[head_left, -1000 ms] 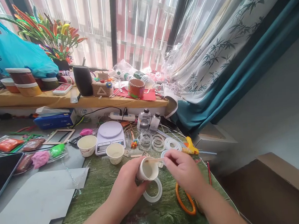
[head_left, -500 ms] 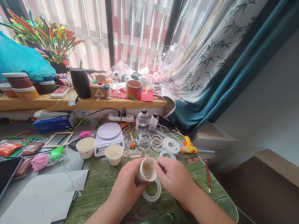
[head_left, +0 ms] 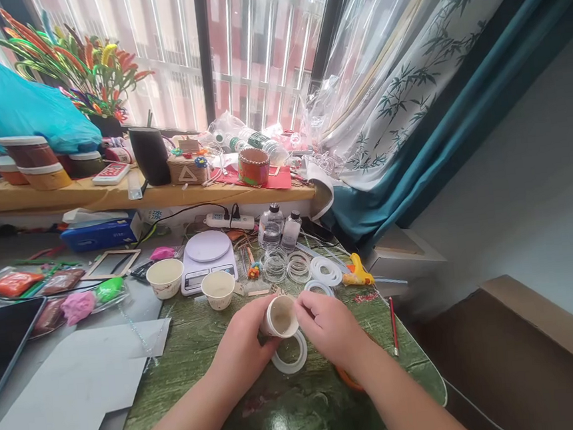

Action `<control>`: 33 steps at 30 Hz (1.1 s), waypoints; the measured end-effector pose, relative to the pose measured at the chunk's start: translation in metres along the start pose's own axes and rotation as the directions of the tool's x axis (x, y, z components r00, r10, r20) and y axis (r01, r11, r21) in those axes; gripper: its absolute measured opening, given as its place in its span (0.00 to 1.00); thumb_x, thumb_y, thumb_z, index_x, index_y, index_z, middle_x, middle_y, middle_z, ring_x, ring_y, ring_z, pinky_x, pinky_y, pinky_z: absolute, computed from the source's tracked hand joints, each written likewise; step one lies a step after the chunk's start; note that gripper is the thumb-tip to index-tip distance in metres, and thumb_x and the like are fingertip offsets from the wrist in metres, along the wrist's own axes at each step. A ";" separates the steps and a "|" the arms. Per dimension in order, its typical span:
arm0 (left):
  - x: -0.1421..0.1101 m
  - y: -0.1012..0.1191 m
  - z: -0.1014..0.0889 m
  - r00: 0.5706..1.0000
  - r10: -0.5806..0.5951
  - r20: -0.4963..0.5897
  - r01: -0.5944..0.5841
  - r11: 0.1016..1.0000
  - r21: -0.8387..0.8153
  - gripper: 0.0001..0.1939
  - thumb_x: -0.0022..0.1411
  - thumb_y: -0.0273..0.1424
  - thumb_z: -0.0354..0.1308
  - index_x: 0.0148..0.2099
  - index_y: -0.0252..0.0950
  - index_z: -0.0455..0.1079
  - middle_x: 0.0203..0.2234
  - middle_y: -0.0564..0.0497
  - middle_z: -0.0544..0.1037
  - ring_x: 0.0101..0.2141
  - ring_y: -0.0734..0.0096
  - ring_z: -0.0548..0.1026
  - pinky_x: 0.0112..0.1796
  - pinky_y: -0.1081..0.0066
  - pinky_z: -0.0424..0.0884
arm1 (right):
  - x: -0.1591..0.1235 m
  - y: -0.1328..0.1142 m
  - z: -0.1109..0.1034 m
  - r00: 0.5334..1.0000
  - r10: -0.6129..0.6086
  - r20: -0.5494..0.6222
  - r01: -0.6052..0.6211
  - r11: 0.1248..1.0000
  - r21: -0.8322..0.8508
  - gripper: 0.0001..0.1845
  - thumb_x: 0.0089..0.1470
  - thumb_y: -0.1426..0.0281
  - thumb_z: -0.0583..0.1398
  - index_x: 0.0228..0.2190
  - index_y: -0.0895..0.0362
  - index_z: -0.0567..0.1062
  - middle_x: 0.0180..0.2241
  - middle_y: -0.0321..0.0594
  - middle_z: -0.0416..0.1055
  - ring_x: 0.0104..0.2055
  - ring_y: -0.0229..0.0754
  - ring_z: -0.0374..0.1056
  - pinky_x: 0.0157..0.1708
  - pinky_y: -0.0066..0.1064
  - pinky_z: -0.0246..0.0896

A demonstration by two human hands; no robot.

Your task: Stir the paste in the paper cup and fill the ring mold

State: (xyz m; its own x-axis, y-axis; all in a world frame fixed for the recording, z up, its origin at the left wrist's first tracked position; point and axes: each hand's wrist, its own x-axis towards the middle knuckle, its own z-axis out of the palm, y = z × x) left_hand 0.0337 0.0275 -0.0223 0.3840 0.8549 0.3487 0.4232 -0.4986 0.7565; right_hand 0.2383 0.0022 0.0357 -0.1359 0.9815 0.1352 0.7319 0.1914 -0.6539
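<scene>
My left hand [head_left: 247, 335] wraps round a paper cup [head_left: 281, 317], tilted so that its mouth faces me. A little cloudy liquid shows inside the cup. At the cup's right rim my right hand [head_left: 329, 325] is closed in a pinch on a thin stick, mostly hidden by the fingers. Just below the cup a white silicone ring mold [head_left: 290, 368] lies on the green table. Part of an orange ring-shaped thing [head_left: 349, 378] shows beside my right forearm.
Two more paper cups [head_left: 218, 290] stand by a kitchen scale [head_left: 210, 256]. Behind are clear bottles [head_left: 270, 224], transparent rings [head_left: 275, 265], more ring molds [head_left: 326, 271] and a yellow glue gun [head_left: 357, 270]. A red pencil [head_left: 393, 326] lies near the right edge; white sheets [head_left: 75, 387] cover the left.
The camera view has shifted slightly. Both hands stay at the cup; my right hand's pinch sits at its rim, and the stick shows less than before.
</scene>
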 end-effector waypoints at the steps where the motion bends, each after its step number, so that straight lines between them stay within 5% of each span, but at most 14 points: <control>1: 0.000 0.000 0.000 1.000 0.001 0.002 -0.001 1.000 -0.001 0.36 0.56 0.15 0.68 0.63 0.47 0.72 0.58 0.48 0.82 0.58 0.50 0.79 0.59 0.51 0.74 | 0.000 0.000 0.001 1.000 0.001 0.009 -0.002 1.000 0.011 0.15 0.68 0.65 0.52 0.27 0.52 0.61 0.25 0.32 0.62 0.28 0.40 0.58 0.29 0.34 0.45; 17: -0.001 -0.008 0.003 1.000 -0.022 -0.001 0.022 1.000 0.010 0.36 0.57 0.16 0.68 0.65 0.46 0.71 0.61 0.46 0.80 0.61 0.49 0.77 0.62 0.46 0.72 | -0.001 0.001 0.007 0.996 0.093 0.005 -0.093 0.993 0.077 0.13 0.66 0.64 0.55 0.28 0.52 0.66 0.24 0.32 0.65 0.27 0.40 0.59 0.29 0.33 0.47; 33: -0.002 -0.008 0.002 1.000 -0.021 -0.006 0.022 1.000 0.020 0.35 0.58 0.18 0.66 0.65 0.46 0.71 0.61 0.45 0.80 0.61 0.47 0.77 0.62 0.45 0.73 | -0.004 -0.001 0.006 0.996 0.002 0.091 -0.002 1.000 0.005 0.19 0.71 0.61 0.52 0.27 0.52 0.59 0.25 0.32 0.62 0.27 0.40 0.56 0.29 0.34 0.43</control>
State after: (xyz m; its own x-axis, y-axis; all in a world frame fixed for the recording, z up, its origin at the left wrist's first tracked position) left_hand 0.0316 0.0289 -0.0303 0.3699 0.8663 0.3358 0.4480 -0.4829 0.7524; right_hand 0.2339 -0.0014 0.0309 -0.1946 0.9787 0.0657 0.7292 0.1891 -0.6576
